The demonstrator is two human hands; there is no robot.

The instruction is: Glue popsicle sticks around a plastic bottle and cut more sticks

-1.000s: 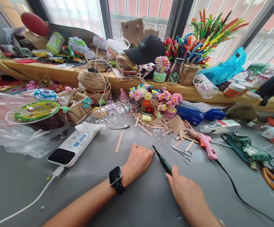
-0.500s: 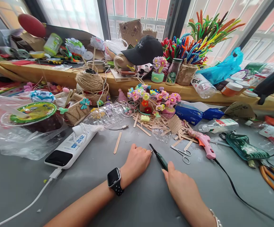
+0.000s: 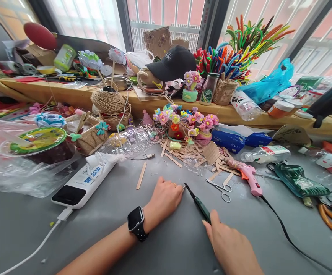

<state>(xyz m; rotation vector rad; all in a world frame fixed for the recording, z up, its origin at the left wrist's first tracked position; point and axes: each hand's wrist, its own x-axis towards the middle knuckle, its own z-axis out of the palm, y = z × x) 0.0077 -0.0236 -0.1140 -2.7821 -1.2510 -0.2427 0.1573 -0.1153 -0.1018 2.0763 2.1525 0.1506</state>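
Observation:
My left hand [image 3: 166,196], with a black watch on its wrist, rests on the grey table [image 3: 166,252], fingers curled and pressed together. A tiny pale tip shows at its fingertips, but what it holds is mostly hidden. My right hand [image 3: 231,242] is wrapped round a dark green utility knife [image 3: 202,208]. The knife's blade points away from me, its tip just right of my left fingertips. Beyond my left hand lies a single wooden craft stick [image 3: 141,175]. To the right of the knife are small metal scissors [image 3: 222,188].
A pink glue gun [image 3: 250,179] with a black cable lies at right. Behind are a pile of craft sticks [image 3: 173,159] and fuzzy flowers [image 3: 209,121]. At left sit a white power bank [image 3: 82,187] and a lidded tub [image 3: 39,139]. A cluttered ledge [image 3: 154,100] runs along the back.
My right hand and the knife have drawn back toward me and slightly right, leaving a little more room beside my left fingertips. My left hand stays nearly in place.

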